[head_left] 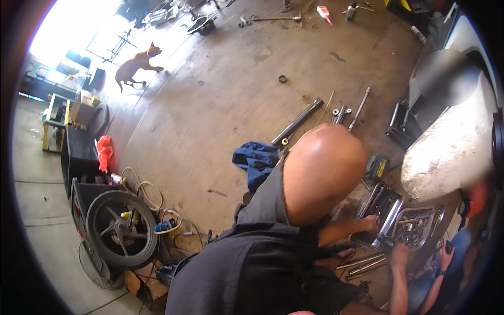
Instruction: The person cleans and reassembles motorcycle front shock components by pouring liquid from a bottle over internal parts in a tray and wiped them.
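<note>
At the lower right, my left hand (373, 224) reaches past my bent knee to a shiny metal tray (391, 223). Its fingers look curled over the tray; anything within them is too small to make out. My right hand (399, 253) is closed at the near edge of a second metal tray (437, 219), which contains several metal parts (412, 227). Something dark shows by its fingers, but its kind is unclear. Several shiny metal rods (365, 264) lie on the floor just left of my right hand.
At right, another person's hand holds a phone (448, 247), near a dirty white panel (446, 149). Metal tubes (298, 122), a long bar (360, 108) and blue cloth (254, 156) lie ahead. A wheel (93, 231) and hoses are at left. A cat (135, 67) stands far left.
</note>
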